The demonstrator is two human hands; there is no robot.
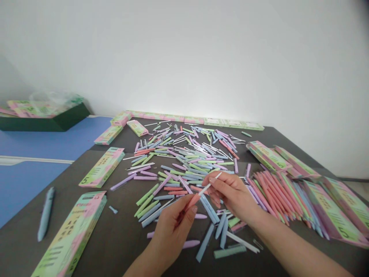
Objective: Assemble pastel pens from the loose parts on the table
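Dark tabletop (115,240) is strewn with pastel pen parts (184,157). A pink pen barrel (191,202) is pinched closed-fingered by the left hand (173,234); a white refill (208,187) is held by the right hand (232,196), its lower end at the barrel's mouth, both long axes on one diagonal.

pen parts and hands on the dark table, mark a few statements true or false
The left hand holds a coral pink pen barrel: true.
The right hand holds nothing: false, its fingers pinch a thin white rod.
The loose pen parts lie in a tray: false, they lie scattered on the dark table.
A pale blue pen lies on the table, left of the hands: true.
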